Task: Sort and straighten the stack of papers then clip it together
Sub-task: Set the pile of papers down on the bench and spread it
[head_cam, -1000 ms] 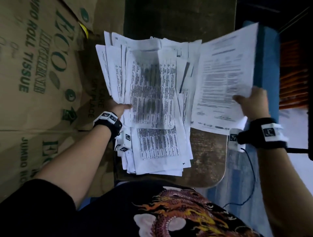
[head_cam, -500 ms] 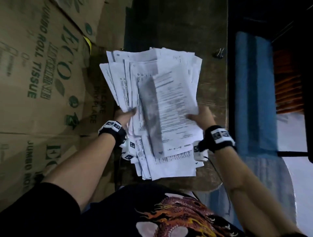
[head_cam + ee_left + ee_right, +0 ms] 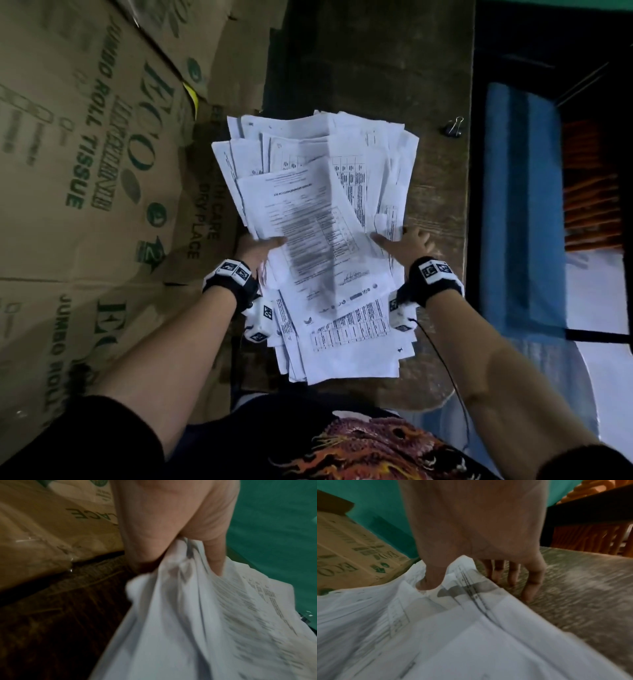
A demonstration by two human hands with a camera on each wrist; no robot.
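While the right hand (image 3: 409,244) held a sheet out wide to the side a second ago, that sheet now lies on top of the papers (image 3: 318,240), and the hand rests at the pile's right edge. The papers sit fanned and uneven on the worktop (image 3: 442,192), their near end reaching toward the person's body. The left hand (image 3: 255,248) grips the pile's left edge much as before, thumb on top. The clip (image 3: 454,127) lies on the worktop well to the right of the pile's far corner; it was hidden a second ago and came into sight half a second ago. Cardboard boxes (image 3: 85,171) stand along the left. The left wrist view shows what the head view cannot: the left hand (image 3: 171,520) has its fingers (image 3: 215,555) curled round a bunched fold of the papers (image 3: 188,615), pinching them. The right wrist view shows the right hand (image 3: 471,527) with its thumb pressed onto the papers (image 3: 436,628) and its fingers (image 3: 531,582) hanging straight down past the edge, spread wide, their tips near the worktop (image 3: 582,588); whether they touch it I cannot tell. Both wrist views are blurred, and neither shows the clip.
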